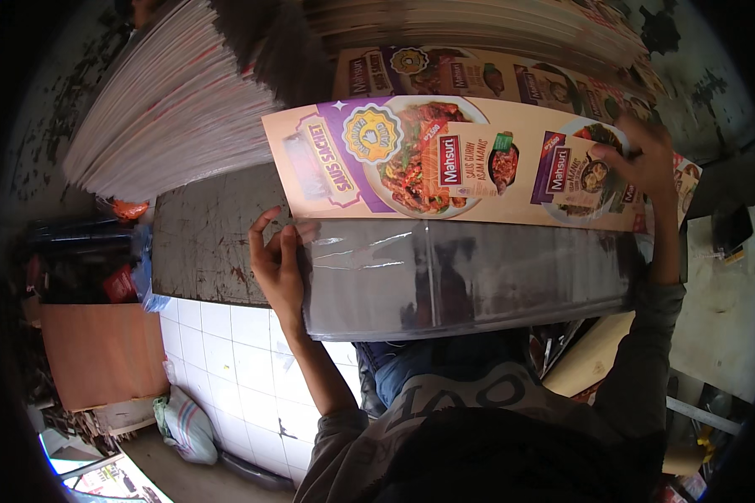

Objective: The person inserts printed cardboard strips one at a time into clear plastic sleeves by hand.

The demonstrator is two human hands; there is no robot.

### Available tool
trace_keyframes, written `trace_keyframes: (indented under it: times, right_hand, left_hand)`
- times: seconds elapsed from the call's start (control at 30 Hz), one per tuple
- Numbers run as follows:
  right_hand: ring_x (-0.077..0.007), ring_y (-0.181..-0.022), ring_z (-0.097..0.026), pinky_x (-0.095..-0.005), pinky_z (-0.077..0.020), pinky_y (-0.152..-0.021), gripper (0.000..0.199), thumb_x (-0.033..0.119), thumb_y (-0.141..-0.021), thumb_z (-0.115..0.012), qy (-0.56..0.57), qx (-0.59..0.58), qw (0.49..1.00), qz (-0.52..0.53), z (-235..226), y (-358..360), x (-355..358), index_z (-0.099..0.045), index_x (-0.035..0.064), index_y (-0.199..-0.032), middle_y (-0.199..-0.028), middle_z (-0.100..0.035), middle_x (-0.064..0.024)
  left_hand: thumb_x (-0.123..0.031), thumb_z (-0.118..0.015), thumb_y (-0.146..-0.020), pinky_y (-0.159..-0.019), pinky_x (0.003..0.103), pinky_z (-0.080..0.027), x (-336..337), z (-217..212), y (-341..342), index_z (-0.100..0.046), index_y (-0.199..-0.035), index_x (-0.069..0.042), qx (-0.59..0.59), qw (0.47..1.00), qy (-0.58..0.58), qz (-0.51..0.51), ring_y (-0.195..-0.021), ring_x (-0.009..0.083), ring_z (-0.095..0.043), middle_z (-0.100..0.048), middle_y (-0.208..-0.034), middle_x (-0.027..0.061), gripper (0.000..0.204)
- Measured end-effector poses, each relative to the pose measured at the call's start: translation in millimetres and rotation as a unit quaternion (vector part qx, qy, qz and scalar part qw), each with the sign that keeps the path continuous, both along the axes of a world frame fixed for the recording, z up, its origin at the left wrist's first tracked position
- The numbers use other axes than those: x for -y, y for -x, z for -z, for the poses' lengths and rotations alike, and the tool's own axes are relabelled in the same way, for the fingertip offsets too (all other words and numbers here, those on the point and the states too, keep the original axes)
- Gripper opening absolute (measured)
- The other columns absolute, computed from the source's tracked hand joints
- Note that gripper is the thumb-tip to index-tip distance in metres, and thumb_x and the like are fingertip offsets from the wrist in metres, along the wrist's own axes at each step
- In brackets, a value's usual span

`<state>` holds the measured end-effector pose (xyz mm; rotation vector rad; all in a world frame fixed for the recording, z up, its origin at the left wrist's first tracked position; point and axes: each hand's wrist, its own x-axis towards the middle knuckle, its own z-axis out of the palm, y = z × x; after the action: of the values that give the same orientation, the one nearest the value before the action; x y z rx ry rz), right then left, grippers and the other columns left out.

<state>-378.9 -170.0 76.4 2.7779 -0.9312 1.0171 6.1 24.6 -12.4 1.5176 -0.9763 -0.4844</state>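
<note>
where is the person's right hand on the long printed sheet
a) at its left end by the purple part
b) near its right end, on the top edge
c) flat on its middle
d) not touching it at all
b: the right hand pinches the printed sheet near its right end at the upper edge, while the left hand rests at the left end of the clear plastic strip just below it.
</note>
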Motion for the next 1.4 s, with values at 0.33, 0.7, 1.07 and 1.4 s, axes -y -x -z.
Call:
trace_keyframes:
  times: [0.33,0.7,1.07,1.4]
  right_hand:
    - [-0.0179,-0.043,-0.039,-0.0295,-0.0321,-0.043,0.041,0.033,-0.063,-0.078,0.067,-0.008,0.998,-0.012,-4.0,2.3,-1.9,-0.056,0.0012,-0.077,-0.052,-0.043,-0.0063]
    - [-0.0148,-0.044,-0.044,-0.0269,-0.0368,-0.045,0.036,0.029,-0.064,-0.078,-0.067,-0.012,0.997,0.023,-1.1,11.6,-4.1,-0.060,0.0015,-0.078,-0.057,-0.053,-0.0069]
    - [-0.0118,-0.044,-0.040,-0.0265,-0.0319,-0.043,0.034,0.025,-0.067,-0.075,-0.063,0.000,0.998,-0.006,3.2,11.9,-1.9,-0.056,-0.0007,-0.077,-0.055,-0.046,-0.0053]
    - [-0.0222,-0.052,-0.048,-0.0316,-0.0381,-0.050,0.035,0.034,-0.067,-0.073,-0.157,-0.069,0.985,0.007,13.4,-1.7,0.3,-0.059,0.0042,-0.075,-0.061,-0.052,-0.0080]
  left_hand:
    - [-0.010,-0.047,-0.091,-0.070,0.022,-0.045,0.7,-4.2,1.7,-0.042,-0.116,0.001,-0.021,0.998,-0.048,-0.018,-0.075,0.0159,-0.064,-0.067,-0.080,0.0150,0.028]
    - [-0.009,-0.046,-0.092,-0.071,0.023,-0.045,1.9,-1.3,1.9,-0.043,-0.115,0.003,-0.028,1.000,0.003,-0.001,-0.076,0.0155,-0.064,-0.067,-0.079,0.0138,0.026]
    - [-0.008,-0.045,-0.092,-0.062,0.017,-0.038,1.4,4.1,-0.6,-0.046,-0.114,0.001,-0.035,0.999,0.003,-0.009,-0.067,0.0057,-0.056,-0.066,-0.074,0.0078,0.024]
    - [-0.007,-0.045,-0.092,-0.053,0.015,-0.029,3.0,7.6,-2.7,-0.048,-0.111,-0.001,0.002,1.000,0.022,-0.018,-0.059,0.0002,-0.046,-0.062,-0.068,0.0028,0.021]
